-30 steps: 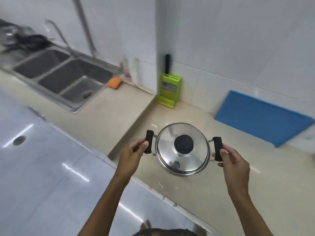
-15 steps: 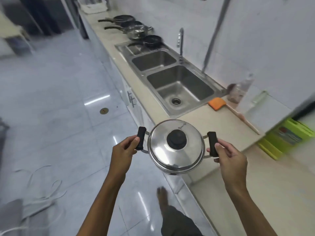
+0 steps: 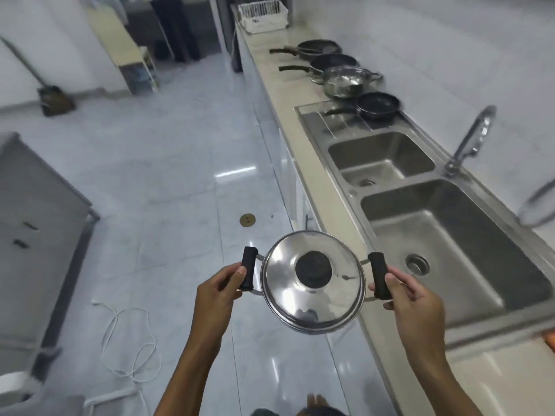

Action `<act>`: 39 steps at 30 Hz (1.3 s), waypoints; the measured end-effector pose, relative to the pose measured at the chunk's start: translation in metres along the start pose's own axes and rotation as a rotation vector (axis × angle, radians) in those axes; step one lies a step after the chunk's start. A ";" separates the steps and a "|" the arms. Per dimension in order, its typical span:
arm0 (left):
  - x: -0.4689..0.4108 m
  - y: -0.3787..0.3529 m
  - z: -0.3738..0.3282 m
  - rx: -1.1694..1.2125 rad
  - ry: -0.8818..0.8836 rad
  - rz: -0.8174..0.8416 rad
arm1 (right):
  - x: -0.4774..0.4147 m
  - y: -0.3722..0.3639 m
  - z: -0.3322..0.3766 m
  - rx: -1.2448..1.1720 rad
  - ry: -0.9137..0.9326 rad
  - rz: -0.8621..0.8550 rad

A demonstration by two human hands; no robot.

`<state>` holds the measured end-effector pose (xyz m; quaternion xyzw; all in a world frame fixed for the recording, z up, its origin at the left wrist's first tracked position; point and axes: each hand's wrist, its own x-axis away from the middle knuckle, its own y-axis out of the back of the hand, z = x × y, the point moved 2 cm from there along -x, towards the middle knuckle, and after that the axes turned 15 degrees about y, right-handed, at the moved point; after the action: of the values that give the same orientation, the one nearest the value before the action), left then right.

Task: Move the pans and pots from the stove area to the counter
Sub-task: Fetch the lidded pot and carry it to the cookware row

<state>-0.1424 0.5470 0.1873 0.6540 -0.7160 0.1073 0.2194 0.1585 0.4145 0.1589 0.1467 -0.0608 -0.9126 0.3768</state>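
While I carry the lidded pot in the air, above the floor just left of the worktop edge, each of my hands is clamped on one black side handle: left hand on the left grip, right hand on the right. To do this carry well, I judge I should keep the pot level so the loose-looking lid does not slide, and hold it clear of the sink rim on my right. Far along the worktop stand a steel pot and three dark pans, close together. I would aim for a bare patch near them, lower the base flat, and release both handles only once it sits steady.
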 end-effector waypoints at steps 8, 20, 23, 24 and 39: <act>-0.199 0.014 -0.094 0.053 -0.025 -0.032 | -0.164 -0.154 -0.002 -0.004 0.034 -0.002; -0.522 -0.009 -0.278 -0.083 -0.041 0.169 | -0.376 -0.345 -0.003 0.021 -0.082 -0.283; -0.588 -0.030 -0.313 -0.094 -0.054 0.194 | -0.428 -0.377 -0.013 0.007 -0.100 -0.305; -0.613 -0.039 -0.323 -0.102 -0.061 0.197 | -0.450 -0.387 -0.019 0.010 -0.101 -0.306; -0.903 -0.182 -0.455 -0.215 0.012 0.135 | -0.768 -0.492 -0.103 0.073 -0.173 -0.164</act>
<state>0.1594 1.5288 0.1536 0.5761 -0.7646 0.0484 0.2850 0.3778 1.3055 0.1228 0.0853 -0.1140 -0.9468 0.2887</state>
